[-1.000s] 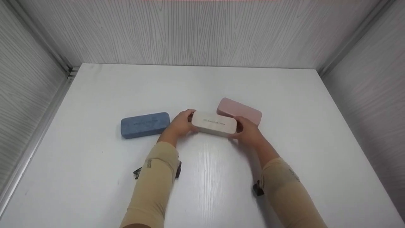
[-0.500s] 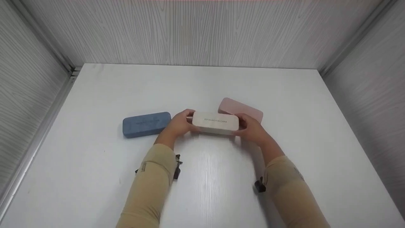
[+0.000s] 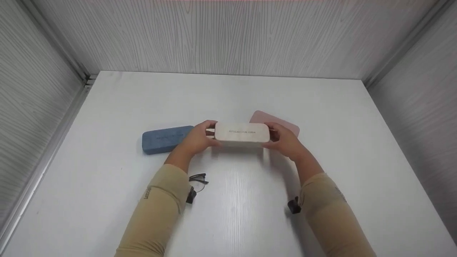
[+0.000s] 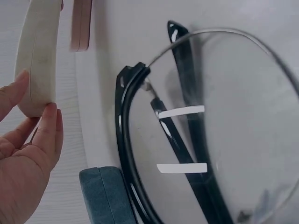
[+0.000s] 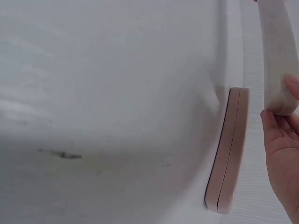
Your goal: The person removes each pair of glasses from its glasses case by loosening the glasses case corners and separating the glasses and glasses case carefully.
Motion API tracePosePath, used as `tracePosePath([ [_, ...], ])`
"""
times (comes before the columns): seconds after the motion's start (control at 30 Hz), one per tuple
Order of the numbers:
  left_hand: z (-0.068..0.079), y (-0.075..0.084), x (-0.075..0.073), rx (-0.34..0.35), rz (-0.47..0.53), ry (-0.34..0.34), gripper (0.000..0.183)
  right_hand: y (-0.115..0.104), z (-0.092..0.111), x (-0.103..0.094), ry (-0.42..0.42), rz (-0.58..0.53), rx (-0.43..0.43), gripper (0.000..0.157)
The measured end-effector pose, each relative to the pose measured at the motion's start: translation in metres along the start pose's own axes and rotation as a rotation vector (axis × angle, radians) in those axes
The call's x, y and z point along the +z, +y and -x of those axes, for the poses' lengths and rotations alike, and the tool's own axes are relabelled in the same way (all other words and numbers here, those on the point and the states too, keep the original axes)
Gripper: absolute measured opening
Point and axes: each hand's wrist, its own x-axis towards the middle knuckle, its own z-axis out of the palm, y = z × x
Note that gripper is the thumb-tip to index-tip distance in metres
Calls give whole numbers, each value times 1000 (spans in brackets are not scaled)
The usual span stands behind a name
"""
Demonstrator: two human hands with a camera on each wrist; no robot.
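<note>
A cream glasses case (image 3: 242, 132) with small lettering on its top is held level between both hands, over the table. My left hand (image 3: 198, 139) pinches its left end, thumb on the near side and fingers on the far side. At the right end, my right hand (image 3: 285, 142) grips it the same way. In the left wrist view the case (image 4: 39, 60) shows a seam along its side, and the lid is closed. Dark-framed glasses (image 4: 124, 121) lie near that wrist, mostly hidden by the left sleeve in the head view.
Left of the hands lies a blue glasses case (image 3: 162, 141), partly behind the left hand. A pink glasses case (image 3: 273, 119) lies behind the cream one, near the right hand. Wood-grain panels (image 3: 228, 39) border the white table (image 3: 228, 92) at the back and sides.
The cream case has risen a little and turned level, now covering more of the pink case. The left forearm has shifted left, uncovering part of the glasses.
</note>
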Motion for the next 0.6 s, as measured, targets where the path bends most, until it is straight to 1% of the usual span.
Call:
tracePosePath([
  [0.2,10,-12,-6,8,49,-22,75,-5,1,7,-41,-32,-52,66],
  [0.27,12,-18,-8,12,58,-29,75,-6,1,11,-54,-36,-56,67],
  [0.43,17,-29,-11,19,30,-45,74,-4,1,22,-79,6,-32,66],
  [0.6,21,-36,-9,14,-6,-61,73,0,2,29,-93,32,-26,70],
])
